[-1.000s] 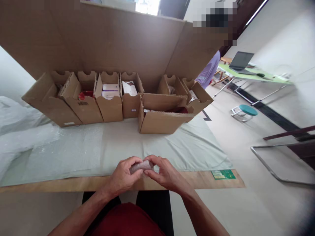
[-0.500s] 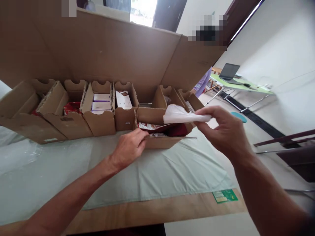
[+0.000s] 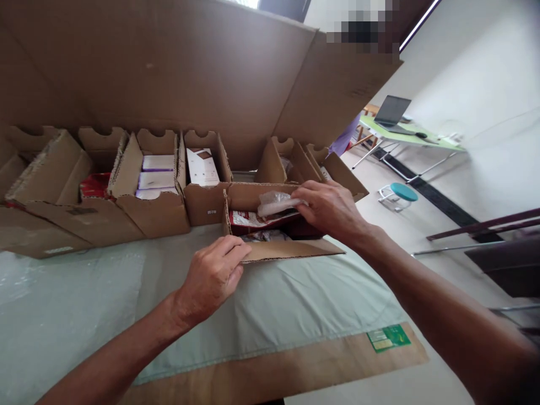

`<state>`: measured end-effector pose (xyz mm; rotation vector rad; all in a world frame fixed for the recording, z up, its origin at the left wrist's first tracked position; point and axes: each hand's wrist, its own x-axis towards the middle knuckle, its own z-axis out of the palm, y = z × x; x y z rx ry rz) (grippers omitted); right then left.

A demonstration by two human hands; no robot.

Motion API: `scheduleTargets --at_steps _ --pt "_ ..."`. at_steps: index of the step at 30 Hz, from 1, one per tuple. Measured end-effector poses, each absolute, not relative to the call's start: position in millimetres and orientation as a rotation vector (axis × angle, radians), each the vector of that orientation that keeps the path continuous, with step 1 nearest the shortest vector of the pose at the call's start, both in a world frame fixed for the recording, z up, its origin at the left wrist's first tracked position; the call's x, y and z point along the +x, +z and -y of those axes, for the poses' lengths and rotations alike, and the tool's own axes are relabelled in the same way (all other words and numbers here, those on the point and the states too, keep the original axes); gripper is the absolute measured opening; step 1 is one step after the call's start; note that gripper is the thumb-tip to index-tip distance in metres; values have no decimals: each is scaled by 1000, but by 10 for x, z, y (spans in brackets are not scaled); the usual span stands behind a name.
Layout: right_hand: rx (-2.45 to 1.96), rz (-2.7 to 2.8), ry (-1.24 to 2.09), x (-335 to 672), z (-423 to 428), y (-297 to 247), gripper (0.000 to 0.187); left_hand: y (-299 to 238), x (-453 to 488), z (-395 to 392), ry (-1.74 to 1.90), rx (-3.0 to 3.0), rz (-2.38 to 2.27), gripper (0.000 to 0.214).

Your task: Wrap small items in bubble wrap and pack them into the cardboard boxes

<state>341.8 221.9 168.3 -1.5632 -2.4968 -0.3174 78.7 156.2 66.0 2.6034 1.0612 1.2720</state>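
Observation:
A small cardboard box lies in front of the row, its open side facing up. My left hand grips the front wall of this box near its left corner, with the fingers closed over the edge. Over the box's opening, my right hand pinches a crumpled, whitish translucent plastic bag. Inside the box are a red and white printed packet and a clear, crinkled wrapping. Dark red material shows at the right, partly in shadow.
Several open cardboard bins stand in a row behind, holding white and purple boxes, a white carton and a red packet. A tall cardboard panel rises behind. Green cloth covers the table. A stool stands right.
My right hand has brought the plastic bag down and left, to the box opening. The box's front wall now leans outward under my left hand. The view has shifted slightly.

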Motion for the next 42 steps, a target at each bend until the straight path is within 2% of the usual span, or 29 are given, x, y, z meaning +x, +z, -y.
scheduleTargets --at_steps 5,9,11,14,17,22,31,36,40,42 --pt "-1353 2212 325 3290 -1921 1814 18 637 794 -1569 1276 2583 -1078 31" --pt "-1575 2417 623 3285 -1952 1723 17 628 796 -1561 1296 2584 -1100 30" --pt "-1796 2547 564 3342 -2039 1682 15 621 794 -1551 1293 2579 -1078 29" --pt "-2022 2684 129 3394 -2115 1675 19 614 791 -1539 1296 2583 -1070 29" --pt "-1919 2935 -261 3368 -2081 1689 27 621 788 -1538 1296 2581 -1084 29" --pt "-1722 3115 -489 3410 -1963 1665 26 624 779 -1542 1279 2600 -1073 29" --pt "-1503 3324 -362 3235 -2004 1612 62 623 788 -1521 1255 2648 -1073 30" --pt "-1529 3386 -188 3016 -2152 1599 51 632 783 -1520 1251 2651 -1095 30" --pt "-1867 3322 -175 3059 -2175 1655 46 646 773 -1539 1230 2630 -1090 32" --pt "-1968 3269 -174 3111 -2170 1665 50 657 774 -1553 1224 2618 -1081 31"
